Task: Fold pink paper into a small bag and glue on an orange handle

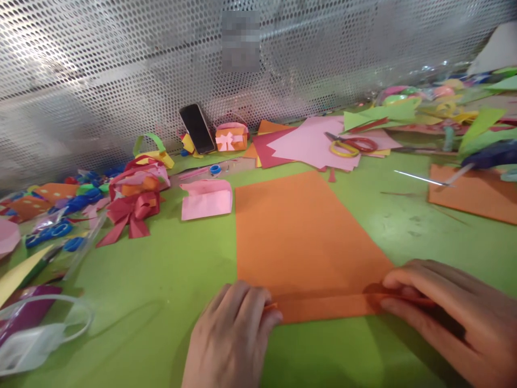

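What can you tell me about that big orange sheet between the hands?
The orange sheet looks like plain matte paper or thin card. It lies roughly flat on the green table, with a pink folded piece close by its far left corner. A narrow folded strip runs along its near edge. The left hand pinches one end of that strip, the right hand the other.

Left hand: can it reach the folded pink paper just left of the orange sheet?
Probably yes: only green tabletop shows between the left hand and the pink paper. It would likely have to release the orange sheet first.
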{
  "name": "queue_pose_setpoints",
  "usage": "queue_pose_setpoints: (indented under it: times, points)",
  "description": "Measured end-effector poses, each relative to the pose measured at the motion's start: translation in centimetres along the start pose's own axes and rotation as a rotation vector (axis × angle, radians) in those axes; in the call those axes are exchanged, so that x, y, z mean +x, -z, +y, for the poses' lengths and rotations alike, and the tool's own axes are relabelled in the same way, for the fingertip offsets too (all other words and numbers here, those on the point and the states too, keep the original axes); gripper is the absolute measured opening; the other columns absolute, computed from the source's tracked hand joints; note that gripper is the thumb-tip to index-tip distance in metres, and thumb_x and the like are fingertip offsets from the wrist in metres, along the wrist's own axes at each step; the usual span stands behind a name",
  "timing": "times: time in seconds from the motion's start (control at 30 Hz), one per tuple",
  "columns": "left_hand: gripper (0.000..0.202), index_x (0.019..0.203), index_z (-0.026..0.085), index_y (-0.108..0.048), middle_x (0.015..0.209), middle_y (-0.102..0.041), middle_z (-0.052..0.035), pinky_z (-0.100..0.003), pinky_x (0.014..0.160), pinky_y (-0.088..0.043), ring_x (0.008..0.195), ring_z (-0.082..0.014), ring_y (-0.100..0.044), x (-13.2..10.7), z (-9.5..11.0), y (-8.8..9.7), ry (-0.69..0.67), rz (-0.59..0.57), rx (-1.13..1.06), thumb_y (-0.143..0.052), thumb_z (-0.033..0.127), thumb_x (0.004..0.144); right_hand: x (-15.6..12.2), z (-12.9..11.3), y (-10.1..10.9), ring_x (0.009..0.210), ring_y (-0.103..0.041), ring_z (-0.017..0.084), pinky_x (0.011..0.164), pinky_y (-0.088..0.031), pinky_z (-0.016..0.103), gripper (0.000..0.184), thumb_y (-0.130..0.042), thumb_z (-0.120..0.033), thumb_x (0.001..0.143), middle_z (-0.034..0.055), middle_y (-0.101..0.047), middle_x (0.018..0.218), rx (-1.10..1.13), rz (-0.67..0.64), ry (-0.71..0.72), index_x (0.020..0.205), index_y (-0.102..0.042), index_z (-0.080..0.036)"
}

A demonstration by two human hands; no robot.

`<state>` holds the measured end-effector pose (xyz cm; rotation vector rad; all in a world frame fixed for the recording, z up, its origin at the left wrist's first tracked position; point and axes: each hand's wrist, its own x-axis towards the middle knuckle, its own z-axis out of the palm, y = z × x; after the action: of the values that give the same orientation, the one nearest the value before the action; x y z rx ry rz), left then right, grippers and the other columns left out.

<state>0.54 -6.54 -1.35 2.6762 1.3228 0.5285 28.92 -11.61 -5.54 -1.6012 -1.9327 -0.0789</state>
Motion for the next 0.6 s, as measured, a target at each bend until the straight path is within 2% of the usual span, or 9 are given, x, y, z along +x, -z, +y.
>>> queue_pose_setpoints:
  times: [0.1,0.17,0.23,0.3,0.37,0.43,0.6]
  points:
    - [0.005,0.088,0.023,-0.056,0.077,-0.063,0.0021,-0.026,0.056,-0.05,0.065,-0.015,-0.062,0.1,0.1,0.2,0.018,-0.012,-0.004,-0.054,0.021,0.092,0.3,0.2,0.1,0.069,-0.066,0.015,0.056,-0.055,0.019,0.015,-0.048,-0.04,0.096,0.001,-0.065,0.085,-0.002,-0.046,0.057,0.095,-0.057,-0.028]
    - [0.009,0.088,0.024,-0.058,0.08,-0.064,0.0009,-0.026,0.057,-0.051,0.068,-0.0153,-0.061,0.2,0.3,0.2,0.005,-0.015,-0.001,-0.052,0.018,0.092,0.3,0.2,0.1,0.077,-0.066,0.016,0.059,-0.055,0.022,0.014,-0.047,-0.036,0.096,0.0033,-0.064,0.093,0.001,-0.041,0.066,0.099,-0.058,-0.029]
    - [0.013,0.09,0.025,-0.062,0.088,-0.066,-0.0013,-0.028,0.061,-0.052,0.074,-0.0169,-0.062,0.3,0.8,0.0,0.004,0.018,0.007,-0.05,0.02,0.092,0.2,0.0,0.3,0.084,-0.064,0.019,0.063,-0.053,0.028,0.017,-0.046,-0.029,0.095,0.0053,-0.061,0.099,-0.004,-0.006,0.107,0.101,-0.062,-0.031]
    - [0.015,0.087,0.025,-0.063,0.088,-0.067,-0.0015,-0.03,0.064,-0.053,0.076,-0.0176,-0.062,0.4,1.4,-0.6,0.021,0.053,-0.009,-0.05,0.026,0.094,-0.1,-0.5,0.4,0.089,-0.061,0.021,0.071,-0.05,0.032,0.027,-0.043,-0.018,0.093,0.005,-0.062,0.101,-0.023,0.044,0.169,0.1,-0.065,-0.032]
    - [0.019,0.079,0.023,-0.061,0.076,-0.065,0.0007,-0.031,0.064,-0.053,0.07,-0.0172,-0.061,0.5,2.1,-1.2,0.031,0.076,-0.03,-0.051,0.029,0.094,-0.3,-1.5,0.4,0.091,-0.061,0.02,0.079,-0.045,0.035,0.035,-0.039,-0.011,0.092,0.0022,-0.066,0.097,-0.066,0.077,0.222,0.099,-0.066,-0.031]
    - [0.022,0.074,0.023,-0.058,0.067,-0.062,0.0025,-0.031,0.062,-0.053,0.064,-0.0165,-0.059,0.7,2.7,-1.6,0.005,0.101,-0.04,-0.05,0.025,0.095,-0.2,-2.9,0.1,0.09,-0.061,0.019,0.083,-0.04,0.036,0.039,-0.036,-0.008,0.093,-0.0018,-0.072,0.089,-0.143,0.088,0.254,0.099,-0.066,-0.031]
    - [0.022,0.079,0.021,-0.059,0.069,-0.062,0.0019,-0.029,0.057,-0.054,0.061,-0.015,-0.06,0.6,3.2,-2.3,-0.066,0.104,-0.058,-0.045,0.013,0.094,0.7,-6.2,-1.2,0.077,-0.064,0.014,0.081,-0.038,0.034,0.035,-0.038,-0.014,0.099,-0.0077,-0.073,0.075,-0.184,0.173,0.249,0.088,-0.067,-0.029]
